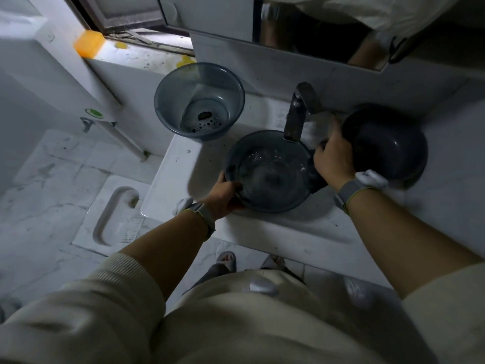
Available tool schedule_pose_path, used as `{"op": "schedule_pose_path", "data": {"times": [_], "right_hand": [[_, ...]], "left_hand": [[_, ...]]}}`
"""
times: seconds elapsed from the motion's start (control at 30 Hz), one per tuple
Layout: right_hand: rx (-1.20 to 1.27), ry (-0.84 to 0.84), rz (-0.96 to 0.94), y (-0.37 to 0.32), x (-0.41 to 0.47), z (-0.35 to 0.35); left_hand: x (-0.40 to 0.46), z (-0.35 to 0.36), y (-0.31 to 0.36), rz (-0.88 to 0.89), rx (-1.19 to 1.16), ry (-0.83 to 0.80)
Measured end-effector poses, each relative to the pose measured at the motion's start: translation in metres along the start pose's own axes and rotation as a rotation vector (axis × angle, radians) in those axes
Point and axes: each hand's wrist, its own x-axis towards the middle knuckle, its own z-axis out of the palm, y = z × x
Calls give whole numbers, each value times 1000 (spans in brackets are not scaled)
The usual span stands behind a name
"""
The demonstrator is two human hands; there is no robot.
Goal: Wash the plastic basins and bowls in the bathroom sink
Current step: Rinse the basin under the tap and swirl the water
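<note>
A dark translucent plastic basin point(270, 172) sits in the white sink point(183, 166) under the metal tap point(296, 114), with water in its bottom. My left hand point(225, 195) grips its near-left rim. My right hand point(332, 158) reaches to the basin's right rim, near a white cloth below the tap; its fingers are hidden, so what they hold is unclear. A second dark bowl point(385, 145) stands on the counter at the right. A taller grey-blue basin point(199, 101) with dark specks and a brown lump inside stands at the back left of the sink.
A mirror cabinet point(315, 30) hangs above the tap. A window ledge point(141, 56) at the back left carries an orange soap block point(88, 43). Left of the sink lie a squat toilet point(112, 216) and a tiled floor. My slippered feet stand below the counter.
</note>
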Motion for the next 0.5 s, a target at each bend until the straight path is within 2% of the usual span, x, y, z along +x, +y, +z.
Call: {"op": "schedule_pose_path", "data": {"times": [0.2, 0.4, 0.5], "right_hand": [[231, 105, 234, 13, -27, 22], [317, 46, 478, 22, -57, 48], [506, 79, 541, 18, -72, 49]], "left_hand": [[-5, -22, 11, 90, 62, -45], [-8, -30, 24, 30, 114, -25], [-12, -32, 25, 14, 112, -65]]}}
